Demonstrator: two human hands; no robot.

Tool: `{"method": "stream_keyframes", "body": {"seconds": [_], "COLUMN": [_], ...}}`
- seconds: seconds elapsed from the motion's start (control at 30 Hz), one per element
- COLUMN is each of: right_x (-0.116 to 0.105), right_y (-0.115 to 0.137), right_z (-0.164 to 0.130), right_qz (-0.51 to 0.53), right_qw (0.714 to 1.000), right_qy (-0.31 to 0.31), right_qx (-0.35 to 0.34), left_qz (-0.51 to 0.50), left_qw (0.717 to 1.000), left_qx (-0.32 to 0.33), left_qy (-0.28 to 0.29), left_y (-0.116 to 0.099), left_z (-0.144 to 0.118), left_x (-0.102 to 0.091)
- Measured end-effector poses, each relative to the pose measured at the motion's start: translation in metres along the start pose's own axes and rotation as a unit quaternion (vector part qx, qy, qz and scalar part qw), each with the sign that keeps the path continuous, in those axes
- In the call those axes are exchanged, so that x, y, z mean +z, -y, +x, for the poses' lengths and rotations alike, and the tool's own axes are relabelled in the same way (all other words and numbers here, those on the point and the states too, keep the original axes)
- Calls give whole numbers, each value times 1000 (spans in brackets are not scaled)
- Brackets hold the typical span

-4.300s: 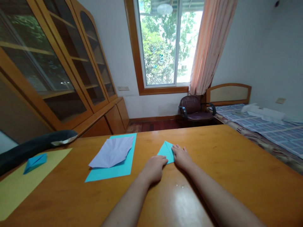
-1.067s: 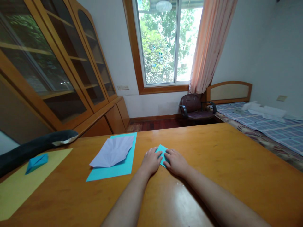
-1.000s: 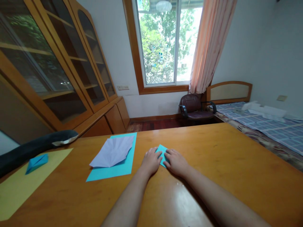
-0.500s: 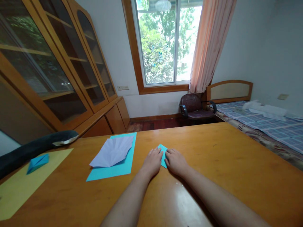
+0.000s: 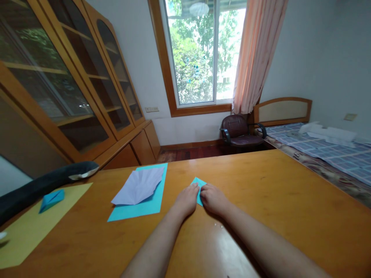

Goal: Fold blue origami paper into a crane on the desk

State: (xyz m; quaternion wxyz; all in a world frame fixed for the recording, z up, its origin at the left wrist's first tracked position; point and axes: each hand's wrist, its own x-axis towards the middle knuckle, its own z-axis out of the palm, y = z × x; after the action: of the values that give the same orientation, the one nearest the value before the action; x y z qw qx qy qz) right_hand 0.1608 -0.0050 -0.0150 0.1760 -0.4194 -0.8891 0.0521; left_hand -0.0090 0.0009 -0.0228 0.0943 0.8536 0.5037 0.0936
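A small piece of folded blue paper (image 5: 198, 180) lies on the wooden table between my two hands, which hide both its sides. My left hand (image 5: 188, 199) holds its left part, fingertips pressed down on the paper. From the other side my right hand (image 5: 213, 197) grips it with curled fingers, close to the left fingertips. A pointed top edge and a narrow strip in the middle are what shows of the paper.
Left of my hands, a creased pale lilac paper (image 5: 139, 187) rests on a blue sheet (image 5: 145, 214). Farther left, a folded blue paper piece (image 5: 52, 200) sits on a yellow sheet (image 5: 34, 235), near a dark curved object (image 5: 49, 179). A chair (image 5: 239, 131) stands beyond the table (image 5: 275, 216).
My right hand's fingers have curled more and shifted slightly left over the paper, closer to my left hand. The view has shifted slightly, showing a white object at the left edge.
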Motion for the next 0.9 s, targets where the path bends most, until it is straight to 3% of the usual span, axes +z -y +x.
{"method": "stream_keyframes", "body": {"seconds": [0.4, 0.63, 0.9], "right_x": [-2, -5, 1], "right_y": [3, 3, -4], "right_z": [-1, -1, -2], "right_qz": [30, 29, 72], "right_qw": [999, 999, 997], "right_qy": [-10, 9, 13], "right_qx": [-9, -10, 2], "left_qz": [28, 29, 11], "left_qw": [998, 999, 1000], "left_qx": [-49, -36, 10], "left_qy": [9, 7, 23], "left_y": [-3, 7, 8], "left_z": [18, 25, 15], "left_x": [-14, -11, -10]}}
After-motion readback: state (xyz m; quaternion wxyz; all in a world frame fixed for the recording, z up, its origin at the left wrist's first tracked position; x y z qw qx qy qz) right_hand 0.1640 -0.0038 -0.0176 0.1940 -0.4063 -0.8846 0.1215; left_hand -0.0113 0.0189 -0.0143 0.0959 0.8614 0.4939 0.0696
